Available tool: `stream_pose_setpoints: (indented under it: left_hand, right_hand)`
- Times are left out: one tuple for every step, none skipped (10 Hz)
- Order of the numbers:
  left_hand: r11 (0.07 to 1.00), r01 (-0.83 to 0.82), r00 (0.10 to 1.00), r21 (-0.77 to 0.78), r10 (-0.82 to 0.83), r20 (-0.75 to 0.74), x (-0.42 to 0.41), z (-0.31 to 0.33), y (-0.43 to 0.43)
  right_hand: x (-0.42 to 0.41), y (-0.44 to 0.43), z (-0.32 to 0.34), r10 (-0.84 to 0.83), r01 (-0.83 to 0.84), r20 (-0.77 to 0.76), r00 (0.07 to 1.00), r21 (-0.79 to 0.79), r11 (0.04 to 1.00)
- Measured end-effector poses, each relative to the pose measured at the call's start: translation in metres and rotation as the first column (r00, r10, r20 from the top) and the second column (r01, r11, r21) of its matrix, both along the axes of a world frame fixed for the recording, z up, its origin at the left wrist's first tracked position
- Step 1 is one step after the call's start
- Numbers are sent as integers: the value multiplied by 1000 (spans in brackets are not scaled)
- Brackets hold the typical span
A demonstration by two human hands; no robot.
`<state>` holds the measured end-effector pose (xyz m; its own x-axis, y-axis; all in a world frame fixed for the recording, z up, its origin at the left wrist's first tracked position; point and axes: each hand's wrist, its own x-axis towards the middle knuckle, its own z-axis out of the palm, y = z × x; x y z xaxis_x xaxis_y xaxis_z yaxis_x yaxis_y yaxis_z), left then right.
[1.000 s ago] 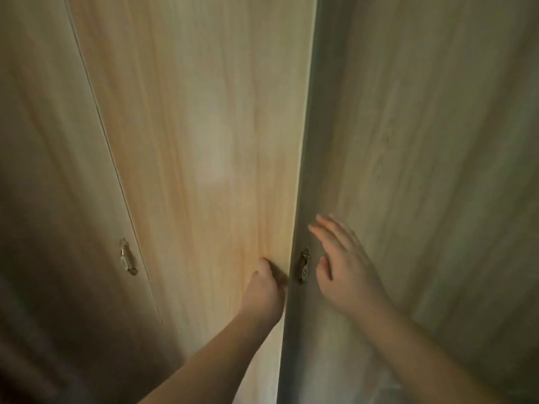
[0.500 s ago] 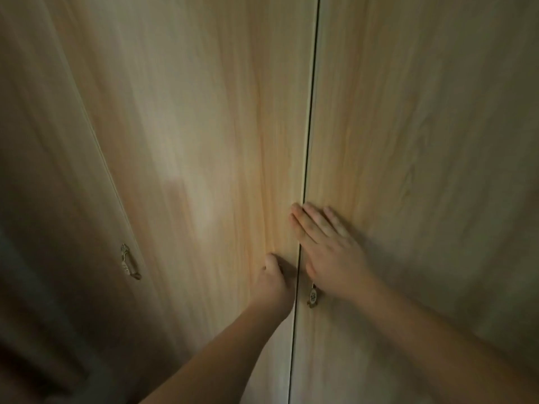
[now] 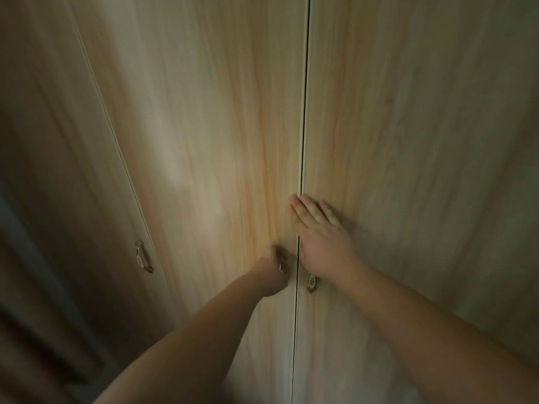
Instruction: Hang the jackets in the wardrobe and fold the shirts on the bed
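A light wood wardrobe fills the view. Its middle door (image 3: 221,147) and right door (image 3: 408,147) meet at a thin dark seam, both closed. My left hand (image 3: 272,271) curls round the small metal handle (image 3: 281,262) of the middle door, which is mostly hidden by the fingers. My right hand (image 3: 319,237) lies flat with straight fingers on the right door, just beside the seam. Below its wrist the right door's handle (image 3: 311,282) shows. No jackets or shirts are in view.
A third door (image 3: 64,176) stands to the left with its own metal handle (image 3: 143,257). The lower left corner is dark and blurred.
The right door has swung closed against the middle door. My right hand went from hovering to pressing flat on it. My left hand stays on the middle handle.
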<state>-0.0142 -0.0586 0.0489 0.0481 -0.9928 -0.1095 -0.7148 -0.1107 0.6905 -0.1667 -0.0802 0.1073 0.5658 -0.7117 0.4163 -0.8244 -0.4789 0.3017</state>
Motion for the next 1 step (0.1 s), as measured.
stream_pose_setpoints:
  left_hand:
    - [990, 128, 920, 52, -139, 366, 12, 10, 33]
  right_hand:
    - [3, 22, 8, -41, 29, 75, 996, 155, 988]
